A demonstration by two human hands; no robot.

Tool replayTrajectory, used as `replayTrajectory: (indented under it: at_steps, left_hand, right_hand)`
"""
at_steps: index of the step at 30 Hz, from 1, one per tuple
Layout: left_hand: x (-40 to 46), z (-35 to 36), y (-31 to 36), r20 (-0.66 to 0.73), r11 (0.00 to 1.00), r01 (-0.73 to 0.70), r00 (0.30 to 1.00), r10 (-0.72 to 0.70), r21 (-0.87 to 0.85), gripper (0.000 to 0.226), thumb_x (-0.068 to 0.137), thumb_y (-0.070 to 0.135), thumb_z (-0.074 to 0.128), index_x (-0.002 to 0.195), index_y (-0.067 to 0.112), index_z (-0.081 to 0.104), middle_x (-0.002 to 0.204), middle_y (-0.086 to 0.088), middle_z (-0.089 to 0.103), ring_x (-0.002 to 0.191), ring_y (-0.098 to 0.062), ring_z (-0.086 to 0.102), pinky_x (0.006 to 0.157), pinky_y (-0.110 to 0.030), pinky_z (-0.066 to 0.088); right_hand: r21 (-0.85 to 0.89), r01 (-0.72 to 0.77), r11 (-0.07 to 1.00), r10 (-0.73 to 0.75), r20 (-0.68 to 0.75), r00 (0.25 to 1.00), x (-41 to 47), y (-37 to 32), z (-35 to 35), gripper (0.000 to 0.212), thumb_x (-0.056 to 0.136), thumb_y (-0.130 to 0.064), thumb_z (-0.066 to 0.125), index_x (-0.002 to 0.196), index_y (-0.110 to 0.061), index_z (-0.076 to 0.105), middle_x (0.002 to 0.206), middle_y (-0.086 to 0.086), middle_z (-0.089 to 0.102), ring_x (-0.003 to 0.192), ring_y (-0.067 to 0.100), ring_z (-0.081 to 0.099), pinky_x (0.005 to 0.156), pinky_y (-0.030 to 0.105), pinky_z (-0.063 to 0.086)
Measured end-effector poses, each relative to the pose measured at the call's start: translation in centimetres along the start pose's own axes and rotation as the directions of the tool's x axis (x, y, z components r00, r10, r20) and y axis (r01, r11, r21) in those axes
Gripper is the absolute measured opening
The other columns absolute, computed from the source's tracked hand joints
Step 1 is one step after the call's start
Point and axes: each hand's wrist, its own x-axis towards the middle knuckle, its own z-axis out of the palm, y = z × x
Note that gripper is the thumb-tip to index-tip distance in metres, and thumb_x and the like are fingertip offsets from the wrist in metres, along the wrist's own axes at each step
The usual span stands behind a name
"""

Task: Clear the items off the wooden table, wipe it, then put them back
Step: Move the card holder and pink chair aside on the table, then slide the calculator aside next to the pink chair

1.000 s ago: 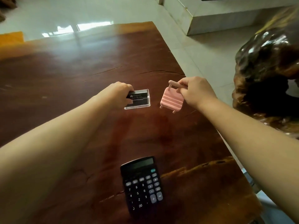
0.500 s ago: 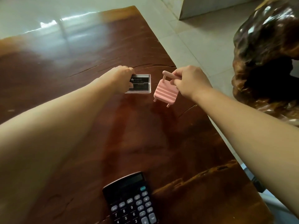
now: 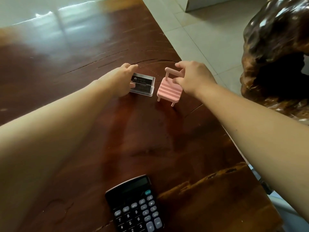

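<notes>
My left hand (image 3: 120,81) is at the near-left end of the clear card box (image 3: 142,84), thumb on its near side and fingers curved over the far edge, so I am gripping it by that short end. The box lies flat on the tabletop (image 3: 70,67), its long axis running from my left hand out toward my right, and the dark printed card inside faces up. The print is too small and blurred for me to read. My palm covers the left end of the box, so I cannot see how far my fingers wrap it.

Just to the right of that box stands the little pink chair-shaped stand (image 3: 169,88). Its ribbed seat tilts toward me, two front legs reach down to the wood, and its thin back bar rises at the far side. My right hand (image 3: 194,77) is over that back bar with the fingers spread loosely around it; the thumb tip is close to the seat's rear edge, but I cannot tell whether anything is truly pinched. My knuckles hide the right end of the bar and the rear legs.

Well nearer to me than either hand, the black calculator (image 3: 135,206) lies keys up, its display end pointing away from me, its lower rows cut off by the frame.
</notes>
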Motion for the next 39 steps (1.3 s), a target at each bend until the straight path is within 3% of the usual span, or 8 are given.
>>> replayTrajectory:
  at_steps: [4,10,15,20,23,29,33,39]
  left_hand:
    - [-3.0,0.7,-0.8,-0.058,0.999,0.042,0.997,-0.042,0.007,0.085,0.091,0.035,0.068,0.156,0.013,0.017,0.155,-0.015,0.035,0.132,-0.040,0.046,0.102,-0.053,0.044]
    - [-9.9,2.5,-1.5,-0.028,0.991,0.132,0.991,-0.132,0.020,0.079,0.087,0.052,0.065,0.151,0.021,0.030,0.151,-0.008,0.041,0.132,-0.034,0.044,0.098,-0.054,0.047]
    - [-15.5,5.0,-2.1,0.043,0.977,0.204,0.977,-0.207,0.062,0.087,0.081,0.068,0.061,0.151,0.026,0.031,0.157,-0.005,0.035,0.144,-0.032,0.031,0.105,-0.057,0.044]
    - [-19.5,8.2,-2.1,0.112,0.965,0.235,0.962,-0.248,0.120,0.098,0.079,0.082,0.042,0.157,0.034,0.008,0.167,-0.003,0.012,0.153,-0.036,0.006,0.113,-0.062,0.031]
    - [-21.3,10.4,-2.2,0.099,0.948,0.279,0.950,-0.296,0.155,0.102,0.074,0.091,0.022,0.155,0.037,-0.007,0.169,-0.001,-0.002,0.152,-0.039,-0.008,0.111,-0.070,0.021]
    - [-22.4,13.2,-2.0,-0.005,0.940,0.312,0.949,-0.314,0.137,0.100,0.074,0.093,0.000,0.155,0.037,-0.013,0.168,0.000,-0.015,0.150,-0.039,-0.018,0.110,-0.077,0.005]
    - [-22.4,13.9,-2.3,-0.063,0.943,0.307,0.952,-0.301,0.131,0.098,0.075,0.092,0.000,0.156,0.038,-0.009,0.168,-0.001,-0.012,0.151,-0.039,-0.016,0.110,-0.077,0.006]
    - [-22.2,13.9,-2.4,-0.039,0.940,0.310,0.951,-0.307,0.144,0.098,0.072,0.093,-0.002,0.154,0.040,-0.015,0.167,0.001,-0.017,0.151,-0.038,-0.019,0.111,-0.075,0.006]
  right_hand:
    - [-0.024,0.047,0.999,-0.048,-0.071,0.996,-1.5,-0.3,-0.2,0.067,0.089,-0.028,0.075,0.148,-0.020,0.045,0.142,0.010,0.054,0.126,0.030,0.054,0.100,0.039,0.046]
    - [-0.025,0.149,0.988,-0.151,-0.146,0.978,-6.4,-1.8,0.5,0.059,0.088,-0.019,0.074,0.142,-0.020,0.049,0.138,0.009,0.053,0.124,0.030,0.050,0.098,0.040,0.046]
    - [0.056,0.231,0.971,-0.236,0.105,0.966,-12.4,-3.3,3.6,0.048,0.093,-0.034,0.068,0.137,-0.021,0.055,0.136,0.001,0.057,0.125,0.020,0.052,0.105,0.039,0.046]
    - [0.101,0.303,0.948,-0.317,0.398,0.861,-17.2,-4.3,7.5,0.044,0.096,-0.042,0.061,0.137,-0.025,0.056,0.135,-0.003,0.058,0.127,0.016,0.050,0.109,0.038,0.041]
    - [0.112,0.291,0.950,-0.307,0.495,0.813,-19.3,-4.4,9.4,0.046,0.096,-0.046,0.058,0.138,-0.026,0.055,0.135,-0.004,0.057,0.127,0.015,0.048,0.108,0.037,0.040]
    - [0.166,0.321,0.932,-0.361,0.491,0.793,-21.1,-3.9,10.4,0.024,0.097,-0.046,0.055,0.114,-0.033,0.066,0.099,-0.018,0.060,0.097,0.005,0.048,0.086,0.029,0.044]
    - [0.211,0.303,0.929,-0.369,0.517,0.772,-21.7,-3.8,10.5,0.015,0.097,-0.034,0.059,0.107,-0.028,0.068,0.100,-0.009,0.070,0.094,0.011,0.060,0.086,0.036,0.049]
    - [0.251,0.249,0.935,-0.339,0.432,0.836,-21.7,-2.9,9.1,0.012,0.097,-0.027,0.061,0.104,-0.022,0.069,0.100,-0.006,0.071,0.093,0.013,0.061,0.084,0.032,0.048]
